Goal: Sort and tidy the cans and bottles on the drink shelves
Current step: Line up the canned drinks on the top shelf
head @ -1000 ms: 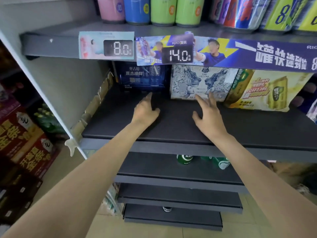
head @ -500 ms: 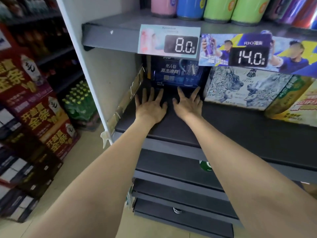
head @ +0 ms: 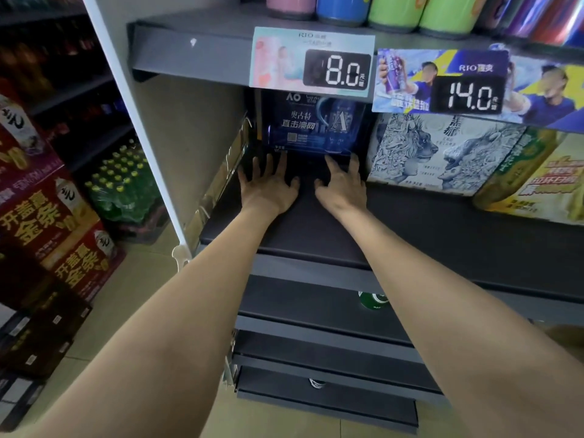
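Head view shows our left hand (head: 268, 188) and our right hand (head: 343, 184) lying side by side on the dark shelf (head: 442, 235), palms down and fingers spread straight, holding nothing. The fingertips of both reach the lower edge of the dark blue carton (head: 313, 124), which stands at the back of the shelf against the left end; we cannot tell whether they press on it or only touch it. Just to the right of it stands the lion-print carton (head: 439, 153), set further forward, and beside that the yellow-green carton (head: 537, 181), tilted. Above, the upper shelf (head: 196, 55) carries a row of cans (head: 392, 11) in pink, blue and green, with the 8.0 price tag (head: 313, 63) and the 14.0 price tag (head: 442, 80) clipped to its front edge. Below our arms, a green can (head: 373, 300) shows on a lower shelf. To the left, on the floor, stand red cases (head: 53, 222) and a pack of green bottles (head: 123, 184).
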`<state>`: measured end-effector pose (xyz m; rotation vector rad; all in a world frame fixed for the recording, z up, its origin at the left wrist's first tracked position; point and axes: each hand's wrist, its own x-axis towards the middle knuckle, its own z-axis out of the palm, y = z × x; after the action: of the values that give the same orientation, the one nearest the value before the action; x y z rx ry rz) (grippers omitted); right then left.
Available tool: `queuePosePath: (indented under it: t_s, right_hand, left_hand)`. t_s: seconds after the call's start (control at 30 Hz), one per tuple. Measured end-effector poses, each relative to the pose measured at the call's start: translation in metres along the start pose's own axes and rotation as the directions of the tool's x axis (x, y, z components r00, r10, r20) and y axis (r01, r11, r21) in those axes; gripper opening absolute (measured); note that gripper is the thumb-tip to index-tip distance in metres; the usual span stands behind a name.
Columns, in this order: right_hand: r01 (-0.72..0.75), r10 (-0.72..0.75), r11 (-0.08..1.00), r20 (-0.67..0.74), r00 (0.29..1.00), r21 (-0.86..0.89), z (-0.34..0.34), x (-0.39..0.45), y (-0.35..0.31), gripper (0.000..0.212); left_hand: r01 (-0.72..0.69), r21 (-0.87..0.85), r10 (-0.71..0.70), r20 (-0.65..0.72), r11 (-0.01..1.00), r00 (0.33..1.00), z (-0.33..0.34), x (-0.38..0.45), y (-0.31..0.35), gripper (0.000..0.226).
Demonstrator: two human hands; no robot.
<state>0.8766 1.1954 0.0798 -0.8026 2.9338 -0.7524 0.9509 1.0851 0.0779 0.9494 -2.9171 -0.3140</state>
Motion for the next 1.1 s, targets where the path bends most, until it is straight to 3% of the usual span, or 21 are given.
queuePosePath:
  t_s: [0.17, 0.27, 0.37, 0.5, 0.6, 0.7, 0.8, 0.87, 0.93, 1.1]
  right_hand:
    - [0.022, -0.022, 1.000, -0.004, 1.000, -0.021, 0.000, 0.001, -0.002, 0.062]
    - [0.046, -0.046, 0.998, 0.009, 0.999, -0.034, -0.001, -0.006, -0.003, 0.064]
    - [0.155, -0.156, 0.986, 0.024, 0.987, 0.067, -0.010, -0.033, 0.005, 0.064]
    - [0.249, -0.218, 0.951, -0.174, 0.960, 0.185, -0.047, -0.094, 0.049, 0.063]
    - [0.140, -0.082, 0.975, -0.306, 0.949, 0.173, -0.086, -0.116, 0.103, 0.063]
    - [-0.081, 0.162, 0.972, -0.381, 0.910, 0.219, -0.123, -0.119, 0.160, 0.069]
    - [-0.246, 0.314, 0.943, -0.352, 0.882, 0.225, -0.140, -0.123, 0.214, 0.071]
    - [-0.277, 0.332, 0.939, -0.323, 0.886, 0.206, -0.144, -0.121, 0.244, 0.069]
    - [-0.294, 0.335, 0.940, -0.308, 0.890, 0.172, -0.149, -0.110, 0.264, 0.071]
    - [-0.307, 0.380, 0.919, -0.343, 0.859, 0.248, -0.164, -0.072, 0.302, 0.091]
  left_hand:
    - [-0.033, -0.050, 0.030, -0.056, 0.998, 0.998, 0.002, -0.015, 0.000, 0.061]
    - [-0.047, -0.101, 0.031, -0.156, 0.994, 0.987, 0.001, -0.034, 0.000, 0.060]
    - [-0.127, -0.230, 0.061, -0.271, 0.965, 0.961, -0.003, -0.052, -0.003, 0.051]
    - [-0.281, -0.272, 0.127, -0.470, 0.920, 0.873, -0.005, -0.070, -0.007, 0.036]
    - [-0.373, -0.320, 0.180, -0.499, 0.871, 0.848, -0.004, -0.075, 0.029, 0.036]
    - [-0.489, -0.349, 0.340, -0.410, 0.799, 0.847, 0.002, -0.083, 0.097, 0.045]
    - [-0.484, -0.344, 0.457, -0.162, 0.805, 0.874, 0.021, -0.094, 0.163, 0.058]
    - [-0.470, -0.204, 0.475, -0.027, 0.859, 0.880, 0.035, -0.099, 0.194, 0.063]
    - [-0.498, -0.096, 0.501, 0.014, 0.862, 0.865, 0.045, -0.099, 0.216, 0.063]
    - [-0.541, -0.029, 0.540, 0.106, 0.841, 0.835, 0.057, -0.087, 0.265, 0.062]
